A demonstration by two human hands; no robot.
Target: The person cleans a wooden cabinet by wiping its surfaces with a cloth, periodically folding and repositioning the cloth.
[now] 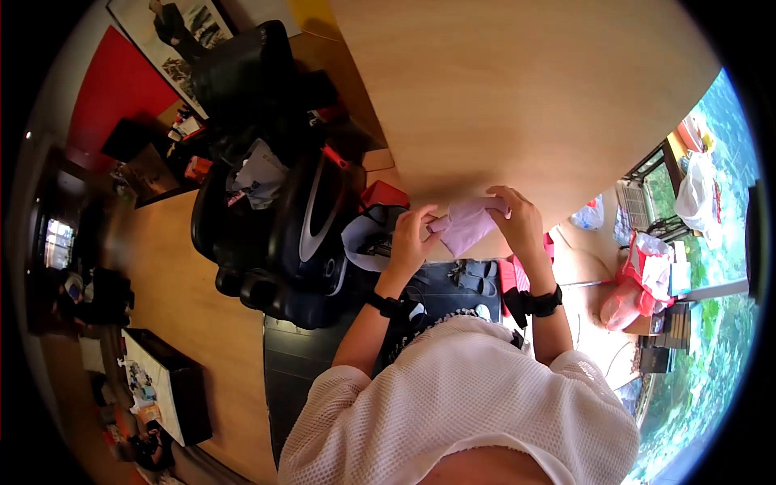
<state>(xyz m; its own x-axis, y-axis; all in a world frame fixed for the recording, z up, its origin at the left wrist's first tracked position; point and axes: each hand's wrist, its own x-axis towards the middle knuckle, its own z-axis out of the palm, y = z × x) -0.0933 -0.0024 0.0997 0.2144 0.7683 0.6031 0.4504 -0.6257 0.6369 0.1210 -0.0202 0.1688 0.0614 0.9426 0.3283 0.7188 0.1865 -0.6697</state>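
Observation:
A small lilac-pink cloth (467, 229) is stretched between my two hands, in front of a large light-wood panel. My left hand (411, 241) pinches its left edge between thumb and fingers. At the cloth's upper right corner, my right hand (519, 222) is closed on it, fingers bent over the edge. The cloth's lower end hangs in a loose point. Each wrist wears a black band. Just behind my left hand is a grey-white bag or bin (368, 242) with dark things inside.
The wood panel (533, 97) rises ahead. To the left is a black massage chair (279, 218) with a grey bag on it. Dark shoes (475, 279) lie on the floor below my hands. Red and white plastic bags (638, 279) stand at right by the window. A white-topped table (166, 388) is lower left.

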